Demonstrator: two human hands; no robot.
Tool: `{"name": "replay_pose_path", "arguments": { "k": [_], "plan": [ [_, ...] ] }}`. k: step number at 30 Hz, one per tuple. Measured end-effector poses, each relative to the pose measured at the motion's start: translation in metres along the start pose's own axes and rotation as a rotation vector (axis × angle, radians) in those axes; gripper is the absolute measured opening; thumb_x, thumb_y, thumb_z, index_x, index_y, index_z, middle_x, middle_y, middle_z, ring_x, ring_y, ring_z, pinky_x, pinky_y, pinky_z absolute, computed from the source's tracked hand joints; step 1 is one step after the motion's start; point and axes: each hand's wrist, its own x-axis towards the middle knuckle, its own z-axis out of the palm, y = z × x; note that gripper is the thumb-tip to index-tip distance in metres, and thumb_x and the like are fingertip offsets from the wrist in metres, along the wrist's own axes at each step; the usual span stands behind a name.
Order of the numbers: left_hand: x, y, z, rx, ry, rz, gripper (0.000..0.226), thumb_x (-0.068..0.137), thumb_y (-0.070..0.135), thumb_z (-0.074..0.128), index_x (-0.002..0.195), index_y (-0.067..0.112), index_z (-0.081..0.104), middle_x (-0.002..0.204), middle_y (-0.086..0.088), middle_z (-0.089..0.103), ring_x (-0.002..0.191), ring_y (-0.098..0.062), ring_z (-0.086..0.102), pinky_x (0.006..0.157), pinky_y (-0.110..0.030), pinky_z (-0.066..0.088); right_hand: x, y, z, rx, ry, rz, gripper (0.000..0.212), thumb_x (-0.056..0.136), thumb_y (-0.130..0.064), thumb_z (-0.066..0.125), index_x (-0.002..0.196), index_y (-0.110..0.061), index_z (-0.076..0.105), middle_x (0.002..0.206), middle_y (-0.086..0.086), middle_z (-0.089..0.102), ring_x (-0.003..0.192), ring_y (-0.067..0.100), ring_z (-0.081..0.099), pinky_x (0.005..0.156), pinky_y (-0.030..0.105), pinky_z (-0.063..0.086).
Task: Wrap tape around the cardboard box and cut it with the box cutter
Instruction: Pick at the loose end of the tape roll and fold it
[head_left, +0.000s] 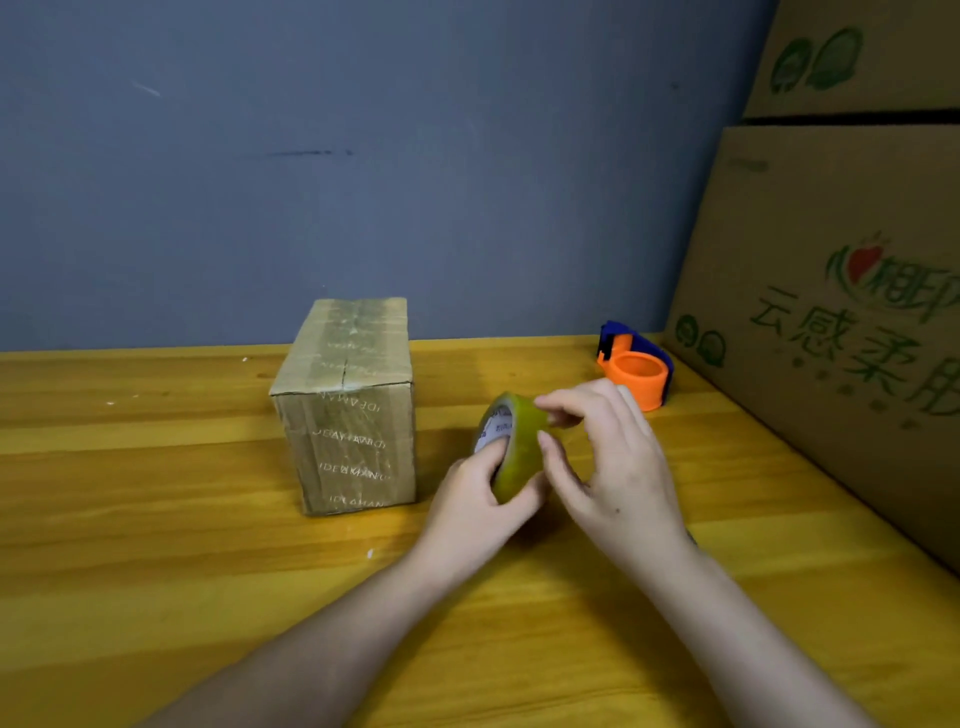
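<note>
A small cardboard box (348, 410), covered in shiny tape with faint printed letters, stands on the wooden table (156, 545) left of centre. To its right, my left hand (475, 512) grips a yellowish roll of tape (519, 452) from below, holding it upright above the table. My right hand (608, 457) is on the roll's right side, with fingertips curled over its top edge and the thumb pressed on its outer face. An orange and blue tape cutter (636, 366) sits at the back right, apart from both hands.
Two large cardboard cartons (841, 291) with green printing are stacked along the table's right edge. A grey-blue wall (363, 156) closes off the back of the table.
</note>
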Motion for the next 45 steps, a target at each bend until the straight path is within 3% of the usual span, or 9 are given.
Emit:
{"name": "replay_pose_path", "arguments": {
  "k": [5,9,16,22,26,30,33,39,45],
  "plan": [
    [-0.005,0.013,-0.007,0.008,-0.043,-0.044,0.027,0.076,0.045,0.058,0.086,0.021,0.061,0.067,0.01,0.064,0.062,-0.009,0.057,0.067,-0.033,0.049,0.006,0.012,-0.002,-0.074,0.004,0.029,0.018,0.089,-0.018,0.057,0.107,-0.018,0.057,0.098,-0.001,0.06,0.091,0.017,0.054,0.076,0.036,0.049],
    [-0.009,0.033,-0.016,-0.18,-0.154,-0.145,0.008,0.089,0.023,0.061,0.083,0.018,0.061,0.061,0.0,0.066,0.057,-0.011,0.061,0.057,-0.023,0.049,0.015,0.012,-0.006,-0.049,-0.017,0.056,0.017,0.091,-0.017,0.054,0.108,-0.021,0.053,0.099,-0.002,0.057,0.087,0.01,0.055,0.071,0.026,0.05],
    [-0.027,0.054,-0.04,-0.384,-0.219,-0.226,0.015,0.093,0.018,0.05,0.084,0.009,0.058,0.052,-0.002,0.06,0.044,-0.012,0.057,0.05,-0.022,0.047,0.022,0.001,-0.007,0.126,-0.057,0.076,0.013,0.09,-0.011,0.059,0.101,-0.017,0.059,0.096,-0.009,0.054,0.082,-0.011,0.047,0.071,0.009,0.04],
    [-0.041,0.057,-0.048,-0.377,-0.231,-0.247,0.013,0.094,0.017,0.049,0.095,0.005,0.053,0.055,-0.004,0.057,0.042,-0.014,0.054,0.043,-0.024,0.048,0.027,-0.009,-0.009,0.323,-0.044,0.258,0.023,0.083,-0.01,0.067,0.089,-0.031,0.06,0.088,-0.017,0.059,0.068,0.014,0.051,0.061,0.019,0.046],
    [-0.041,0.059,-0.051,-0.254,-0.223,-0.232,0.022,0.093,0.028,0.054,0.097,0.006,0.054,0.056,-0.002,0.058,0.045,-0.019,0.055,0.047,-0.027,0.05,0.029,-0.017,-0.014,0.288,-0.058,0.201,0.022,0.084,-0.008,0.066,0.087,-0.029,0.059,0.086,-0.019,0.055,0.063,0.014,0.052,0.058,0.024,0.048],
    [-0.039,0.06,-0.049,0.023,-0.202,-0.172,0.012,0.09,0.038,0.054,0.082,0.03,0.054,0.053,0.004,0.062,0.048,-0.021,0.063,0.053,-0.031,0.054,0.033,-0.025,-0.022,0.222,-0.062,0.131,0.016,0.085,-0.004,0.065,0.086,-0.019,0.059,0.083,-0.012,0.053,0.066,0.001,0.051,0.06,0.012,0.041],
    [-0.038,0.06,-0.048,0.12,-0.191,-0.225,0.018,0.09,0.042,0.052,0.08,0.027,0.052,0.055,0.001,0.063,0.048,-0.022,0.065,0.055,-0.033,0.055,0.035,-0.032,-0.026,0.115,-0.116,0.048,0.012,0.085,-0.005,0.064,0.088,-0.015,0.059,0.086,-0.011,0.051,0.075,-0.009,0.047,0.064,0.006,0.039],
    [-0.033,0.07,-0.046,-0.28,-0.209,-0.418,0.029,0.095,0.033,0.047,0.086,0.006,0.049,0.052,-0.007,0.057,0.039,-0.017,0.055,0.046,-0.025,0.046,0.048,-0.049,-0.04,0.025,-0.122,-0.061,0.012,0.085,-0.005,0.062,0.089,-0.015,0.056,0.087,-0.005,0.054,0.074,0.005,0.047,0.063,0.021,0.042],
    [-0.035,0.079,-0.048,-0.417,-0.253,-0.529,0.038,0.092,0.041,0.05,0.089,0.004,0.056,0.053,-0.008,0.061,0.041,-0.016,0.059,0.047,-0.024,0.051,0.066,-0.059,-0.051,0.012,-0.178,-0.114,0.011,0.087,-0.009,0.061,0.091,-0.017,0.054,0.088,-0.009,0.053,0.073,0.001,0.047,0.064,0.016,0.041]
  ]
}}
